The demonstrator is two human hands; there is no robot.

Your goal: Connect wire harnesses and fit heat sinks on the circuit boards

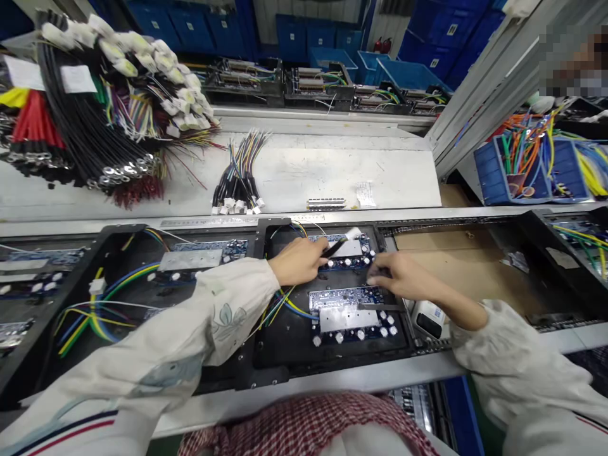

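My left hand [299, 261] is closed on a black-sleeved cable [334, 247] that ends in a white connector [352, 234]. It hangs over the upper circuit board [365, 248] in a black housing [285, 335]. My right hand [398, 273] is at that board's right end, thumb and fingertips curled together; whatever they hold, if anything, is hidden. Below lies a second blue circuit board [332, 297] with a silver plate and several round white-topped parts. A thin dark strip [380, 307] crosses its right side. Blue, yellow and green wires [295, 305] run in from the left.
More black housings with boards [204, 258] line the left. Wire bundles with white connectors [237, 180] and a large cable heap [76, 114] occupy the white shelf. Blue bins of wires [494, 166] stand right, beyond brown cardboard [451, 266]. A white-and-black device [428, 318] sits beside the housing.
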